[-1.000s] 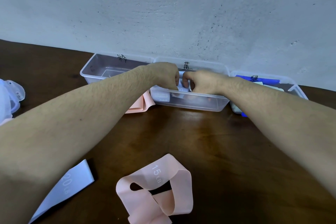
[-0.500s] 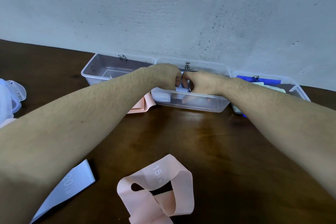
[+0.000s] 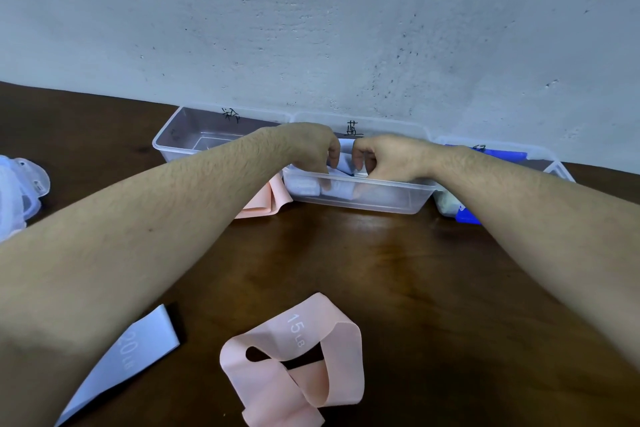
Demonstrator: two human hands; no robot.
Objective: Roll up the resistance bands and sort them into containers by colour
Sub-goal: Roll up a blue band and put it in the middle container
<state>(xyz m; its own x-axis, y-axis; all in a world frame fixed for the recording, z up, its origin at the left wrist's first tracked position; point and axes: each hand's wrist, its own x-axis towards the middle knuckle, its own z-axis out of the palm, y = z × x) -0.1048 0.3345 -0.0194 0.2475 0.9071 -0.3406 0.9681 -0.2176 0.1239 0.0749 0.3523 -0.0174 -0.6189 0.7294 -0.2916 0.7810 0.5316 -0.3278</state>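
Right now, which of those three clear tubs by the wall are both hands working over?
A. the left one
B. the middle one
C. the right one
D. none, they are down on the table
B: the left hand and the right hand meet over the middle tub, both gripping a pale blue band above its rim.
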